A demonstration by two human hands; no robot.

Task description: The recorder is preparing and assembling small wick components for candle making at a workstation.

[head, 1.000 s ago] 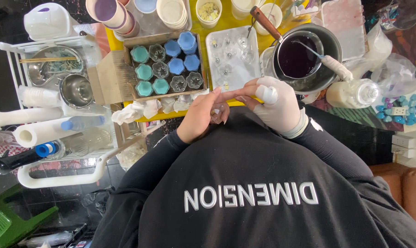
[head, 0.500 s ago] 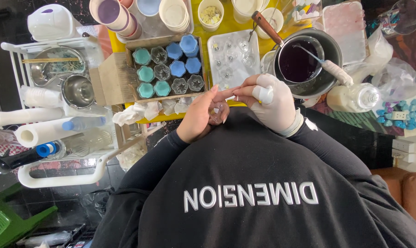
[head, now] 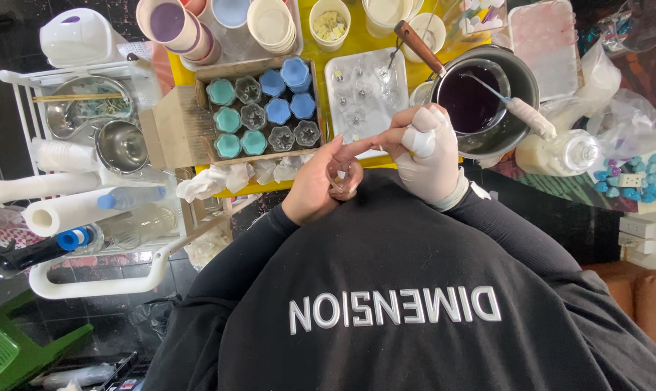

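My left hand (head: 312, 185) is bare and holds a small clear glass cup (head: 341, 175) against my chest, index finger stretched out to the right. My right hand (head: 428, 156) wears a white glove with a wrapped finger. Its fingertips pinch at the tip of my left index finger, just above the cup; whether it holds something small I cannot tell. Beyond my hands lie a white tray (head: 340, 108) of empty clear cups and a cardboard box (head: 172, 119) with flower-shaped cups of teal and blue wax.
A metal pot (head: 520, 116) of dark purple liquid with a wooden-handled ladle (head: 417, 40) stands at the right, a clear bottle (head: 560, 148) beside it. Paper cups (head: 270, 20) line the yellow table's far edge. A white cart (head: 89, 279) at the left carries steel bowls, paper rolls and bottles.
My right hand has risen a little toward the tray, still meeting my left index fingertip. My left hand has kept the cup and barely shifted.
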